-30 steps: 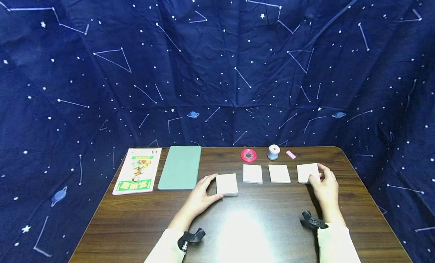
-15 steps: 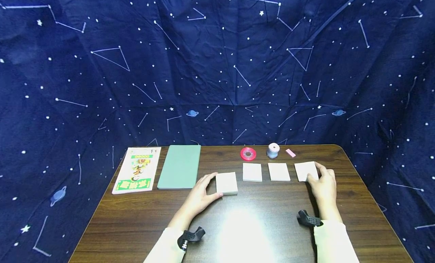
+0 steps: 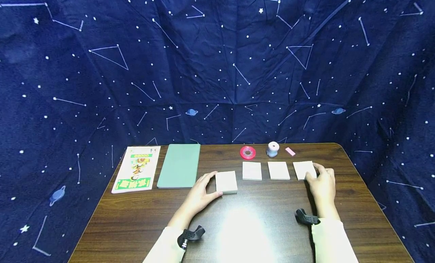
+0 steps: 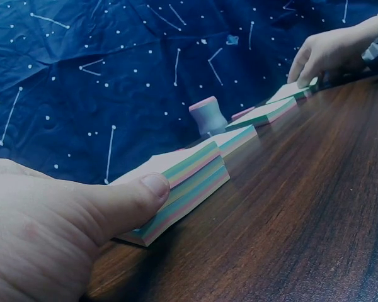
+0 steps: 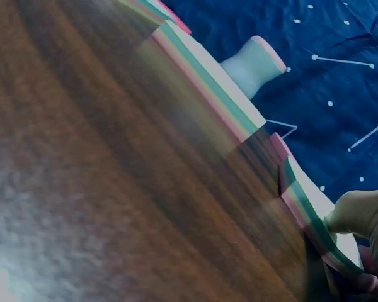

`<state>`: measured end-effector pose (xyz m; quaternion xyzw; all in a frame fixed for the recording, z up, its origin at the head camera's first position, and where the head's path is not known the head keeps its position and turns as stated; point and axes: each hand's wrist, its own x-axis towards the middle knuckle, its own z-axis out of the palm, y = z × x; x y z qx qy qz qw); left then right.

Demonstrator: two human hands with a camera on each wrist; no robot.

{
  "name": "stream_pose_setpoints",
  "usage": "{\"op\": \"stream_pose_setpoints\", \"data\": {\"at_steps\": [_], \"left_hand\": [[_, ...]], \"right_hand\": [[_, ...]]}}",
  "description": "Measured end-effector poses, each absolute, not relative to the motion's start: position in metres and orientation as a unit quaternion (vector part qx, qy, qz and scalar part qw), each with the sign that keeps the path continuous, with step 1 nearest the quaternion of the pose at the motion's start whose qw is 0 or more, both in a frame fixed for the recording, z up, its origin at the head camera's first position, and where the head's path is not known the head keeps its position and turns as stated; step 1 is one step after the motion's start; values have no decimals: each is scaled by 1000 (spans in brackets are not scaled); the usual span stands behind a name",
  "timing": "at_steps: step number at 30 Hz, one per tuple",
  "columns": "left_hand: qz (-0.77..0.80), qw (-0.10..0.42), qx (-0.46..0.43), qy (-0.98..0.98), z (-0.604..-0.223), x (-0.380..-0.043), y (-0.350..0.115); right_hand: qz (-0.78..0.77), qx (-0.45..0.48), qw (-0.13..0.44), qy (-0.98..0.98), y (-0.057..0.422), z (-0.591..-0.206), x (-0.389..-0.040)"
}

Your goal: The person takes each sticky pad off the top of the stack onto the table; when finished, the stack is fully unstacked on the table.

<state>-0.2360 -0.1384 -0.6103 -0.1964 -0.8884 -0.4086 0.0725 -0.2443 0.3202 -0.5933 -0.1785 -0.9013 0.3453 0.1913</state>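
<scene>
My left hand (image 3: pixel 198 198) grips a thick stack of note paper (image 3: pixel 226 181) between the thumb on its near side and the fingers at its far left corner. The stack's striped coloured edges (image 4: pixel 192 189) show in the left wrist view, with a seam across the middle. At the right, my right hand (image 3: pixel 323 184) pinches a thinner note pad (image 3: pixel 301 170), thumb on top near its front right corner. Pink, yellow and green layers show along that pad's edge (image 5: pixel 305 214) in the right wrist view. Two similar pads lie between the hands, a left one (image 3: pixel 252 170) and a right one (image 3: pixel 278 170).
Behind the pads are a red ring-shaped roll (image 3: pixel 247 152), a pale waisted spool (image 3: pixel 272 149) and a small pink block (image 3: pixel 290 151). A green notebook (image 3: pixel 180 166) and a printed booklet (image 3: pixel 137 168) lie left on the wooden table (image 3: pixel 136 225). A starry curtain (image 3: pixel 204 66) hangs behind.
My right hand has slid its note pad a little leftward, toward the neighbouring pad, and the pad has turned slightly. My left hand keeps its grip on the thick stack in the same place.
</scene>
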Motion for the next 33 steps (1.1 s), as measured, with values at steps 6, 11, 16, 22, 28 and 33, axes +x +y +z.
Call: {"op": "stream_pose_setpoints", "data": {"at_steps": [6, 11, 16, 22, 28, 33], "left_hand": [[-416, 61, -187, -888, -616, -239, -139], [-414, 58, -192, -888, -602, -234, -137], [-407, 72, -203, -888, -601, -235, -137], [-408, 87, -209, -885, -612, -241, -139], [-413, 66, -199, -886, -607, -238, -139], [-417, 24, -176, -891, -598, -234, -137]], "right_hand": [[357, -204, 190, -891, 316, -592, -242], [374, -212, 201, -880, 317, -593, -243], [388, -213, 213, -871, 318, -595, -246], [411, -213, 256, -848, 315, -597, -248], [421, -213, 311, -825, 301, -588, -247], [431, -190, 321, -821, 281, -574, -246]]}}
